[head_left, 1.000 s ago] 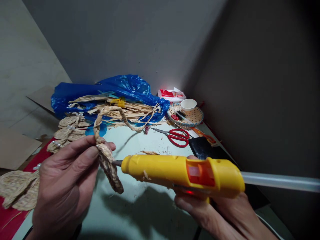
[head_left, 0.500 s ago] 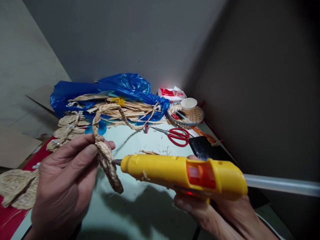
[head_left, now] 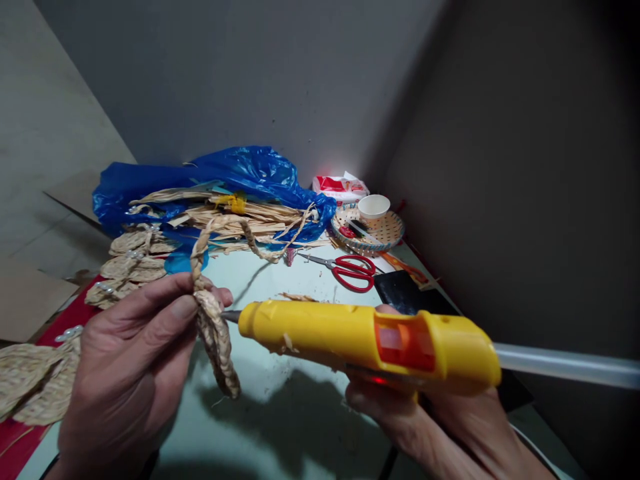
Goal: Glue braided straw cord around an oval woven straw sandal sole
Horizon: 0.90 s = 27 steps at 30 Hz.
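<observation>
The left hand [head_left: 133,360] pinches the braided straw piece [head_left: 217,347] in its fingers [head_left: 170,321], up over the desk [head_left: 260,287]. The dark tip [head_left: 230,316] is right by it; I can't tell if they touch. A slip could burn skin. The right hand [head_left: 465,420] wraps the yellow glue gun [head_left: 320,331]; squeezing too hard could make drips.

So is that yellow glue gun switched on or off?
On, it seems: a red light glows on the underside of the glue gun in the right hand.
</observation>
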Tool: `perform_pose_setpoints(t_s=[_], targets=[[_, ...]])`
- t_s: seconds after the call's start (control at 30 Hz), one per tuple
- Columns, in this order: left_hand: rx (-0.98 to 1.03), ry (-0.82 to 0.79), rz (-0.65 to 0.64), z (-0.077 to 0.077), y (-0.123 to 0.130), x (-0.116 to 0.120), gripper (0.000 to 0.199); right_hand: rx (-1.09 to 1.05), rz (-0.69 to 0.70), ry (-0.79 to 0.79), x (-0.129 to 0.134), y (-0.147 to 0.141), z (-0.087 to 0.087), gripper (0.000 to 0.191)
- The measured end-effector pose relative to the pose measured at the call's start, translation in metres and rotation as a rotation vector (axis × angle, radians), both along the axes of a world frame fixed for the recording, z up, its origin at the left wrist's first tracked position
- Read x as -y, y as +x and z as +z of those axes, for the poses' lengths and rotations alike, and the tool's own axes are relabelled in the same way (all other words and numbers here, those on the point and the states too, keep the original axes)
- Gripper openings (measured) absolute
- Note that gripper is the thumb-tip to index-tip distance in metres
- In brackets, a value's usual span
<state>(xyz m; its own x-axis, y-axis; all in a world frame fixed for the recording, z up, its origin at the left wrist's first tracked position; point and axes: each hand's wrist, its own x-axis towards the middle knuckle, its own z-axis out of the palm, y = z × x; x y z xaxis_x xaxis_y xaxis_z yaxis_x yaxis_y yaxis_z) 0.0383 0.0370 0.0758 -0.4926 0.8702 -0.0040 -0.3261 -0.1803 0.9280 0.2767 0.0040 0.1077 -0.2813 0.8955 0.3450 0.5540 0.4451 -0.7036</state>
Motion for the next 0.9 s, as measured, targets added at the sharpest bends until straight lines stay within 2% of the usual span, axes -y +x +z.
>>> perform_pose_setpoints(t_s=[0.1, 0.23, 0.4, 0.6, 0.73, 0.9], targets=[[0.016, -0.035, 0.004, 0.0006, 0.0022, 0.0006, 0.022, -0.029, -0.042, -0.015, 0.0002, -0.002, -0.0003, 0.024], [0.021, 0.005, -0.02, 0.0006, 0.0033, 0.0007, 0.021, -0.022, -0.001, -0.039, 0.0002, -0.0015, 0.0005, 0.023], [0.009, -0.013, -0.029, 0.0001, 0.0017, 0.0003, 0.017, 0.005, -0.034, -0.075, 0.0006, 0.0003, 0.0011, 0.031], [0.02, -0.009, -0.025, -0.0027, -0.0019, 0.0001, 0.017, 0.013, 0.016, -0.052, -0.0011, 0.0026, 0.0003, 0.028], [0.027, -0.02, -0.023, -0.0036, -0.0039, -0.0018, 0.017, 0.055, -0.035, -0.029, -0.0005, 0.0036, -0.0037, 0.033], [0.049, -0.013, -0.026, -0.0021, -0.0034, -0.0039, 0.015, 0.006, 0.068, -0.002, -0.0056, -0.0025, -0.0009, 0.032]])
